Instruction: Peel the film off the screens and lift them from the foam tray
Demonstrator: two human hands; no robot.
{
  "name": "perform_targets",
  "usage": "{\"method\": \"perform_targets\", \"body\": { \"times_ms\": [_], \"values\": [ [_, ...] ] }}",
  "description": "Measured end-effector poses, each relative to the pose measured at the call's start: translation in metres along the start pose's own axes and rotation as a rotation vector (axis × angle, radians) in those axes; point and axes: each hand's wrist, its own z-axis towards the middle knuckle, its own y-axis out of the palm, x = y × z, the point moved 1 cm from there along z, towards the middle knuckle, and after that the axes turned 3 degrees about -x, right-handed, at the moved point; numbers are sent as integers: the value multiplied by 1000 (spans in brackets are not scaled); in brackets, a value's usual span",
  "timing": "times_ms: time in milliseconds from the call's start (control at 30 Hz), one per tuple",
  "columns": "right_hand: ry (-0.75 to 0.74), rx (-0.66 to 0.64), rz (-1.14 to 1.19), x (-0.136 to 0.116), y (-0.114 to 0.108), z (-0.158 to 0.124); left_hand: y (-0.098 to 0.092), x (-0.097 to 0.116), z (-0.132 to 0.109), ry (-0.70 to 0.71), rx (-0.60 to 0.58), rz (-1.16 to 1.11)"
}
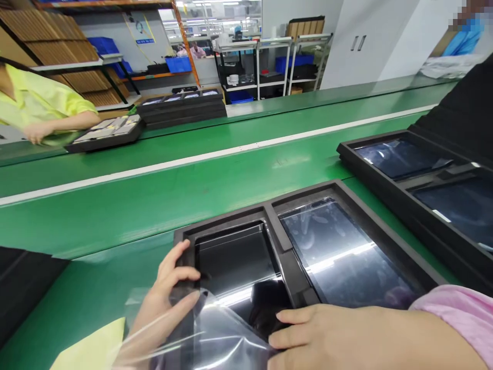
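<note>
One black foam tray (278, 229), two compartments, set at a slant on my green worktop (111, 272), directly before me. One dark glossy panel (234, 257), face up in the tray's left compartment, a strip of light reflected across it. One clear film (227, 339), creased, lying over the panel's near part and trailing off to my left. One left hand (164, 290), mine: fingers spread at the tray's left edge, thumb against the film by the panel's side; whether it pinches the film I cannot tell. One right hand (323, 334), mine, in a pink sleeve (458, 313): fingers extended side by side over the panel's near right part, at the film's edge; thumb hidden, so any grip I cannot tell. One second panel (339, 252), paler with smudges and glare, in the right compartment. One further tray (385, 186) beyond to the right, also holding dark panels. One yellow sheet (92, 344), lower left; one black piece (26, 288) at the left edge. Across the white stripe (246, 148): one co-worker in a yellow sleeve (50, 95), a hand near a loaded dark tray (133, 134); behind, metal racks (256, 67) and a white cabinet (362, 31).
</note>
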Motion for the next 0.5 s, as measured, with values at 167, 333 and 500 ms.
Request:
{"method": "perform_targets", "body": {
  "times_ms": [167, 333, 500],
  "values": [
    [30, 159, -166, 0, 6, 3, 6, -2, 10, -376, 118, -13],
    [106, 251, -299, 3, 13, 5, 3, 13, 26, -558, 34, -252],
    [303, 552, -239, 26, 20, 10, 4, 20, 38, -553, 37, -331]
  ]
}}
